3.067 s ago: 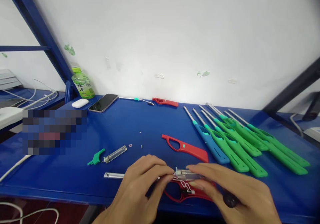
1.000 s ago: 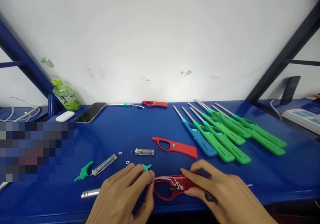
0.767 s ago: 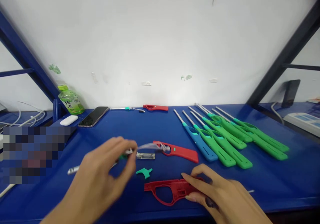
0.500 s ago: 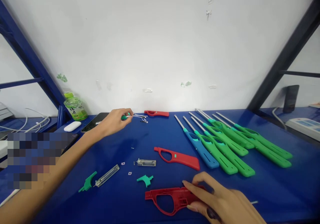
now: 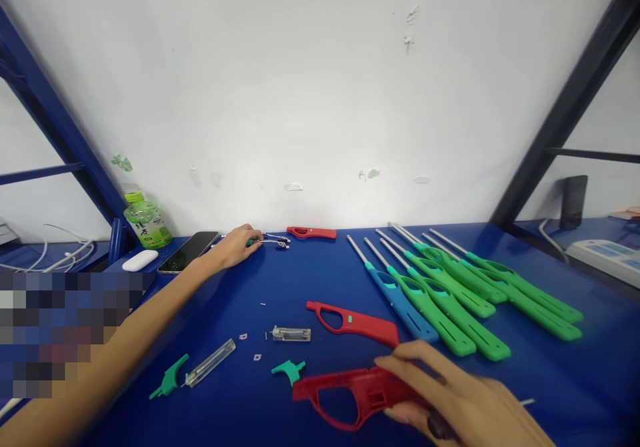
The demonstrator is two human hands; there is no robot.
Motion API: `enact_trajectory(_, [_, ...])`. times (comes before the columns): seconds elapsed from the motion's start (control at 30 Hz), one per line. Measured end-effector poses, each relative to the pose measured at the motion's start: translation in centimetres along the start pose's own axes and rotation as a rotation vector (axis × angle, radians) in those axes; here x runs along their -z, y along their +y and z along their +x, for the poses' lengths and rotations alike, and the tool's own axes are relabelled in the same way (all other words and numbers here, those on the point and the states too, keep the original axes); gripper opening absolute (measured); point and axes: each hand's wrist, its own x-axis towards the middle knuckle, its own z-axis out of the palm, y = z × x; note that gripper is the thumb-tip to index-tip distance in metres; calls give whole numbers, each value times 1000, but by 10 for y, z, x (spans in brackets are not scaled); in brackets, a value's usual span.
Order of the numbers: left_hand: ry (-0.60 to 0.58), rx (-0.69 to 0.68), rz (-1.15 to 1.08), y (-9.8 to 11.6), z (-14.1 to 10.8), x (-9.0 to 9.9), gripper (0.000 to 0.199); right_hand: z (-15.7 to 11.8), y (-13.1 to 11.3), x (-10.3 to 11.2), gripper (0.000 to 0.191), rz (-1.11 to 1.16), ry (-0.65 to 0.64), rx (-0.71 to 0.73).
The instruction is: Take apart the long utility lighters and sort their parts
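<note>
Blue tabletop (image 5: pixel 310 274): nearest red shell (image 5: pixel 367 387) grasped by right hand (image 5: pixel 460 394); wired rod (image 5: pixel 251 242) pinched by left hand (image 5: pixel 239 246); setting-down step judged in hand, gentle release called for.

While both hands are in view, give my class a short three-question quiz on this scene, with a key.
1. What does the right hand hold: A) a bottle, B) a red handle shell, C) a phone?
2. True or false: the left hand is nearer the wall than the right hand.
3. Fill in: ___ clear cartridges lie on the table.

Key: 1. B; 2. True; 3. Two.
</note>
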Motion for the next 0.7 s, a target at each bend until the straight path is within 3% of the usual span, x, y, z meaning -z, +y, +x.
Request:
enact_trajectory(0.1, [-1,0,22,-4,4,-1,35,30,10,19,29,-53,-6,-40])
enact_trajectory(0.2, [-12,12,49,-7,10,-4,35,79,27,25,28,-159,-180,-128])
enact_trajectory(0.33, [-35,6,81,-8,13,-6,35,149,55,5,28,-185,-269,-175])
enact_trajectory(0.43, [-43,-9,99,-8,11,-5,35,185,70,-20,35,-191,-318,-177])
enact_trajectory(0.57, [-47,-18,121,-7,10,-3,34,204,72,-39,37,-192,-340,-141])
enact_trajectory(0.7, [-45,-2,144,-8,9,-2,34,194,58,-29,31,-205,-358,-83])
